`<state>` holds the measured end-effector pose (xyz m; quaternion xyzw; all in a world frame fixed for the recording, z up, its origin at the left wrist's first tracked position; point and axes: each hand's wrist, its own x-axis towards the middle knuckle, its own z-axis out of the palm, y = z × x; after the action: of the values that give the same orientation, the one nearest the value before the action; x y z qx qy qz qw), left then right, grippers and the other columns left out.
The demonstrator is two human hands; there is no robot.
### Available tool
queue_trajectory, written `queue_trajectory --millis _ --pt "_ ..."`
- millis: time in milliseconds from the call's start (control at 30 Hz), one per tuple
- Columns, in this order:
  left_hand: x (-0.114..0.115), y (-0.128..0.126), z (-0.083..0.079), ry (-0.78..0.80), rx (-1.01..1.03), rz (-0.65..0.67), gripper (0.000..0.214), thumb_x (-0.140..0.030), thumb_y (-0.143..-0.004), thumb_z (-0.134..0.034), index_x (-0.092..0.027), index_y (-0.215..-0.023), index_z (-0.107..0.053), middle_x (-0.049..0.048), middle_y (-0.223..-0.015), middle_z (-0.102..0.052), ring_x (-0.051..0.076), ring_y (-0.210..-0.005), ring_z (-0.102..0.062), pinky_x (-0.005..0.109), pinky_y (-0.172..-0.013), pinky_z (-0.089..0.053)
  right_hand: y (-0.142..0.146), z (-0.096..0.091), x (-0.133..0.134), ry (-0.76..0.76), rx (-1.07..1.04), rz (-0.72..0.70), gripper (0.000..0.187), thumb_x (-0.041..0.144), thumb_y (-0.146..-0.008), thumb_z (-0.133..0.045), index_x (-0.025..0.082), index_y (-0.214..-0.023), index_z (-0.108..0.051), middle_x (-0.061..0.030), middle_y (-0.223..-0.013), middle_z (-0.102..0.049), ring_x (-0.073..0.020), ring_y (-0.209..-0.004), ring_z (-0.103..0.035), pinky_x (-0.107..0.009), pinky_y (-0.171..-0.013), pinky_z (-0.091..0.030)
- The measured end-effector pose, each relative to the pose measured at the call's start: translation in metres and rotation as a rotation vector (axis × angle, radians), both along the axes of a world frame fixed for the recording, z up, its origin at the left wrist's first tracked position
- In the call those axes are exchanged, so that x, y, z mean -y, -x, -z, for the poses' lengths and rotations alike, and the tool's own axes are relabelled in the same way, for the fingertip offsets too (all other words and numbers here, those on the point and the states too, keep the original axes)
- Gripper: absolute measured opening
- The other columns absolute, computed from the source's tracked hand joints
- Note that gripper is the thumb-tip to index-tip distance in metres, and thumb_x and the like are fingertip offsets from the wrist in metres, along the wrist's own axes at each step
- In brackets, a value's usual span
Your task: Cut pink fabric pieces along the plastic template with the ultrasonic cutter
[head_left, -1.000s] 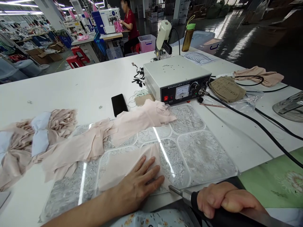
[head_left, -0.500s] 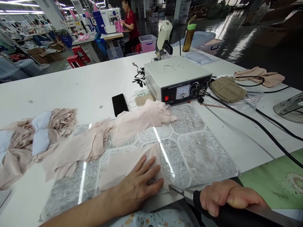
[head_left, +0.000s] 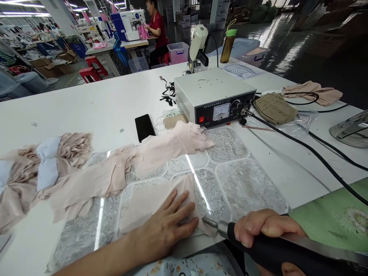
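Note:
My left hand [head_left: 168, 224] lies flat, fingers spread, on a pale pink fabric piece [head_left: 145, 201] spread over a clear scratched cutting plate [head_left: 247, 188]. My right hand [head_left: 266, 226] is wrapped round the black handle of a cutting tool [head_left: 276, 251]. Its metal tip [head_left: 207, 221] touches the fabric's edge just right of my left fingertips. A black cable [head_left: 304, 147] runs from a white control box [head_left: 214, 96] with a dial toward the tool.
More pink fabric pieces [head_left: 100, 176] lie in a strip to the left and a bunched pile [head_left: 25, 172] beyond. A black phone [head_left: 144, 127], a bottle [head_left: 229, 44] and a white cutter [head_left: 198, 46] stand behind. A person [head_left: 156, 28] sews far back.
My right hand has brought the tool forward and to the left, so its tip now meets the fabric edge. My left hand stays flat on the fabric.

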<state>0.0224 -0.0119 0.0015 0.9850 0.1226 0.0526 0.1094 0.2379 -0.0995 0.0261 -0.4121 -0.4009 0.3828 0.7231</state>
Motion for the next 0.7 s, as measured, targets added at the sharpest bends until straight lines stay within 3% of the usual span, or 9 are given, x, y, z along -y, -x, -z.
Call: queue_trajectory --millis 500,700 --pt "-0.001 0.002 0.000 0.037 0.012 -0.021 0.032 -0.015 -0.096 -0.045 -0.018 -0.126 -0.054 0.0134 -0.129 -0.054 0.035 -0.142 -0.024 0.060 -0.113 -0.025 0.001 -0.004 -0.002 -0.002 -0.018 0.029 0.014 0.037 -0.084 -0.052 0.027 -0.092 -0.058 -0.0040 -0.071 -0.053 -0.0191 -0.063 -0.053 -0.035 -0.056 -0.052" --pt "0.002 0.005 0.007 0.010 0.018 -0.050 0.036 -0.011 -0.093 -0.046 -0.019 -0.128 -0.053 0.0119 -0.134 -0.050 0.033 -0.144 -0.018 0.059 -0.114 -0.023 0.006 0.003 -0.025 -0.098 -0.075 0.035 0.011 0.033 -0.087 -0.053 0.026 -0.095 -0.055 -0.0015 -0.081 -0.054 -0.0158 -0.070 -0.055 -0.035 -0.066 -0.052"
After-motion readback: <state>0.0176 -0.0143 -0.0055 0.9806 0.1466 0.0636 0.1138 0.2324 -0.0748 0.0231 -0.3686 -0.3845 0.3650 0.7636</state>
